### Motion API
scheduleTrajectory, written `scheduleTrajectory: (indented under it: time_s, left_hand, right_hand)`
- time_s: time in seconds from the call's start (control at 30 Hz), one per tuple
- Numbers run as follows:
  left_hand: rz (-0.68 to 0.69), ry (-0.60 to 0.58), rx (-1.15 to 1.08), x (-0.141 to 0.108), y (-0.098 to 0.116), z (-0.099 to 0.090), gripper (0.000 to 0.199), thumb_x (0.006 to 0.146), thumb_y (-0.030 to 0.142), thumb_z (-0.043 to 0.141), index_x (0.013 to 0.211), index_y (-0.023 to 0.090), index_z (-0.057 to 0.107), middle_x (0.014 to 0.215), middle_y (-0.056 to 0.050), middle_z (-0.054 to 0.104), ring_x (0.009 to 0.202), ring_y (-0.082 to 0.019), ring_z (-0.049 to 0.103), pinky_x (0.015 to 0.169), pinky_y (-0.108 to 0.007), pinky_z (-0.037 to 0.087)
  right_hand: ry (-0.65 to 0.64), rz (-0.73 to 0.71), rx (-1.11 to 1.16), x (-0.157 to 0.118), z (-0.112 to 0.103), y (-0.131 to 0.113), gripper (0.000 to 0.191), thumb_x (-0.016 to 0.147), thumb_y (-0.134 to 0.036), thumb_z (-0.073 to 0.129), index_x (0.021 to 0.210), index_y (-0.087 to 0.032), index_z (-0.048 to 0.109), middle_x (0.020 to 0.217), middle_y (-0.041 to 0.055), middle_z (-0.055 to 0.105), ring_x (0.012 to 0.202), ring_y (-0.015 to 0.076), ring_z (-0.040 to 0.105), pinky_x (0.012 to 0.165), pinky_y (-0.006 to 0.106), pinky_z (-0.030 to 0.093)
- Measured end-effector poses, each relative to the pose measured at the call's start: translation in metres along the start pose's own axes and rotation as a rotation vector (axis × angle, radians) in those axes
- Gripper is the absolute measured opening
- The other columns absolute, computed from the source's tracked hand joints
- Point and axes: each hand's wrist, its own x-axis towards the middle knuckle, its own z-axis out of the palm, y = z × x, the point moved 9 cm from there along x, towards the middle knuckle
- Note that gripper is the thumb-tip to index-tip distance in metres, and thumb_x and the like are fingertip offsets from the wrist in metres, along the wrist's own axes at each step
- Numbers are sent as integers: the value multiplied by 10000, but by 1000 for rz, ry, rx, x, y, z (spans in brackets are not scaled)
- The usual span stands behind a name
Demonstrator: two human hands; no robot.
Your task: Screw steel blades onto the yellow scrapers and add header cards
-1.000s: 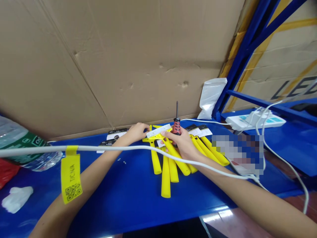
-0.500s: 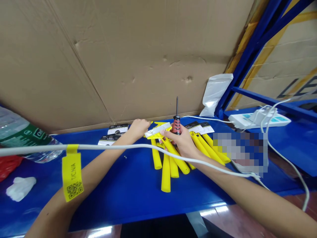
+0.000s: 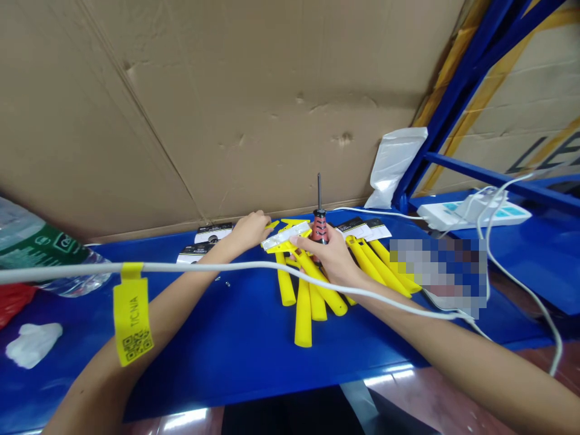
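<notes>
My right hand (image 3: 333, 252) is closed round the red and black handle of a screwdriver (image 3: 319, 226), its shaft pointing up. The thumb of that hand also presses on a yellow scraper with a silvery blade part (image 3: 287, 237). My left hand (image 3: 251, 229) is to the left of it, fingers curled at a small yellow piece (image 3: 272, 225), which it seems to pinch. Several yellow handles (image 3: 303, 314) fan out below my right hand, and more yellow handles (image 3: 383, 266) lie to its right. Black and white cards (image 3: 356, 228) lie behind them.
On the left are a large plastic bottle (image 3: 49, 251), a red bag (image 3: 16, 302) and white tissue (image 3: 34, 344). A white cable (image 3: 254, 266) with a yellow tag (image 3: 133, 320) crosses in front. A power strip (image 3: 475, 214) and a blurred flat object (image 3: 441, 275) are at right.
The view has shifted slightly. My left hand has moved a little left with the yellow piece at its fingertips. My right hand still holds the screwdriver and scraper.
</notes>
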Motion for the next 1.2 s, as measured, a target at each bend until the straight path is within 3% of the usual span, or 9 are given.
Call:
scheduleTrajectory:
  time_s: [0.2,0.33,0.43,0.57,0.67,0.77,0.9,1.03,1.2]
  left_hand:
    - [-17,-21,20,-3,1,-6,284,1016,157,597,1087,82,862,1141,-269,819,1118,-400,815,934,-434,594]
    - [-29,11,-19,-7,-6,-23,276,1020,179,621,1133,146,870,1155,-207,849,1093,-357,820,922,-418,597]
    - [13,197,-261,-14,-14,-62,194,1005,238,710,1096,188,874,1128,-134,866,1029,-303,810,924,-402,607]
    - [90,544,-842,-40,-29,-127,166,932,342,877,950,183,834,929,-89,841,895,-253,803,898,-390,653]
    - [118,603,-1256,-60,-29,-152,304,871,361,968,1034,182,784,991,-82,837,975,-256,841,910,-395,694]
    - [115,524,-1470,-70,-15,-158,280,878,234,952,1078,167,767,1067,-81,828,1103,-301,857,923,-406,712]
    - [153,410,-1531,-73,5,-158,330,820,162,982,1060,176,756,1054,-72,835,1102,-337,864,889,-410,729]
    - [159,386,-1527,-76,15,-156,506,735,195,1049,1156,220,769,1005,-32,835,1006,-327,880,854,-408,736]
    - [122,410,-1556,-81,26,-129,379,771,374,1046,984,199,786,973,-47,854,935,-267,868,869,-368,717]
  right_hand:
    - [-29,11,-7,1,-1,3,510,693,-298,1058,972,-259,633,786,-15,759,729,282,815,469,324,635]
    - [-9,11,-32,1,-2,2,532,681,-332,1065,947,-260,609,781,-29,718,721,260,787,470,327,627]
    - [-4,-1,-8,1,-2,0,590,678,-351,1066,954,-282,550,782,-47,692,729,267,795,475,330,619]
    - [-9,-34,31,1,-1,-3,556,724,-343,1040,949,-287,535,792,-41,708,722,266,794,477,332,606]
    - [4,-36,26,1,-3,-2,509,736,-342,1028,932,-280,563,801,-23,720,781,280,813,482,322,597]
    - [32,-33,14,1,-6,1,522,714,-335,1034,945,-283,569,835,-33,722,771,264,808,498,332,619]
    - [44,-47,7,1,-6,0,505,718,-291,1027,941,-277,574,824,-52,709,680,210,756,502,330,635]
    - [31,-37,27,0,-4,-1,498,715,-277,1024,946,-275,583,812,-49,716,683,224,764,483,326,616]
    - [10,-25,11,-1,-2,-2,475,721,-323,1012,981,-275,617,834,-33,743,702,239,770,499,329,603]
